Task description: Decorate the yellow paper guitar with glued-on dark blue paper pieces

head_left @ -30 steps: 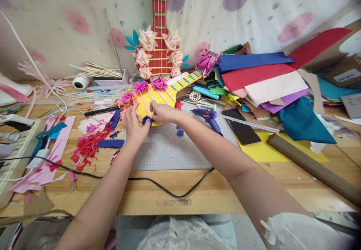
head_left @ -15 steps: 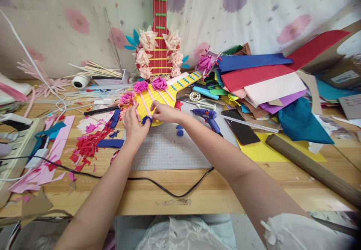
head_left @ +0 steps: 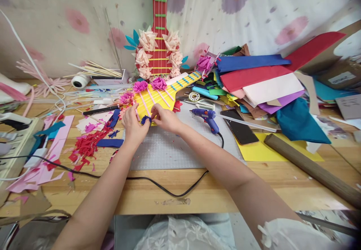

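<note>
- far left, a power strip sits on the bench, with red paper scraps and a blue strip to its right.
- the left hand curls over the near left edge of the yellow guitar, its thumb against the blue flower; whether it grips or only presses is hidden.
- the blue flower lies between the two hands, at the near end of the guitar body. its frilled petals look like soft paper, light and easily crushed, so the base should be the safer place to pinch.
- the yellow guitar lies at the far left part of the cutting mat, neck pointing far right. it looks light and fairly stiff; the pink strips and paper flowers seem fragile. the bare body edge or the neck looks best for a hold.
- the right hand has bent fingers close beside the blue flower; i cannot tell whether they hold it.
- right of the hands, a glue gun lies on the mat, then a phone.
</note>
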A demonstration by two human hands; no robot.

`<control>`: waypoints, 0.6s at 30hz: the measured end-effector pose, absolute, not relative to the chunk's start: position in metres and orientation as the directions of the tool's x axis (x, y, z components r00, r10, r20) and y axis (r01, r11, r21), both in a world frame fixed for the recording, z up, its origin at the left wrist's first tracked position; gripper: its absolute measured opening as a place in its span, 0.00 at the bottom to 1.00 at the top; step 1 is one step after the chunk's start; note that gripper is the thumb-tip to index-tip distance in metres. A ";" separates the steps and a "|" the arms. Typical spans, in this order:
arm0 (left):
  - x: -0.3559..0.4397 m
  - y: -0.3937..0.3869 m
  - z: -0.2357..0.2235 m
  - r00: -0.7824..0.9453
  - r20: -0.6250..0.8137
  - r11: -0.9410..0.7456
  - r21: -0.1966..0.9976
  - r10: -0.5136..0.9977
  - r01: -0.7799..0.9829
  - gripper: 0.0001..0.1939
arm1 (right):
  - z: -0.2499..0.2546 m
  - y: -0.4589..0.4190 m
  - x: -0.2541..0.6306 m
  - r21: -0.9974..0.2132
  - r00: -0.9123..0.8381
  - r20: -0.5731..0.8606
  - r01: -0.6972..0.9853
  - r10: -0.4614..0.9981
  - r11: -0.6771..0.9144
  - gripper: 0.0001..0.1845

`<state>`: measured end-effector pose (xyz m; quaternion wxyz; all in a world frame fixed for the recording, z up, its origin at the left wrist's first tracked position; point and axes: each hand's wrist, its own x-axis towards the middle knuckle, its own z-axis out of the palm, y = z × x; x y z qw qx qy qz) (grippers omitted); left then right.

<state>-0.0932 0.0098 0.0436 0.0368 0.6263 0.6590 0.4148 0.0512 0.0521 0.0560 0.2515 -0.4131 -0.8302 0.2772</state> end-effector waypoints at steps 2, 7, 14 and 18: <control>-0.093 0.010 0.044 -0.211 0.473 -0.131 0.593 0.856 0.795 0.31 | 0.054 0.052 0.050 -0.671 -0.523 0.194 0.547 0.830 0.501 0.15; -0.092 0.011 0.043 -0.214 0.477 -0.127 0.586 0.852 0.801 0.31 | 0.054 0.051 0.048 -0.670 -0.512 0.199 0.552 0.836 0.497 0.15; -0.097 0.012 0.042 -0.201 0.499 -0.207 0.645 0.843 0.736 0.28 | 0.055 0.050 0.051 -0.697 -0.508 0.186 0.535 0.841 0.477 0.16; -0.105 0.015 0.042 -0.210 0.507 -0.248 0.691 0.836 0.678 0.27 | 0.054 0.050 0.051 -0.706 -0.509 0.210 0.512 0.835 0.489 0.16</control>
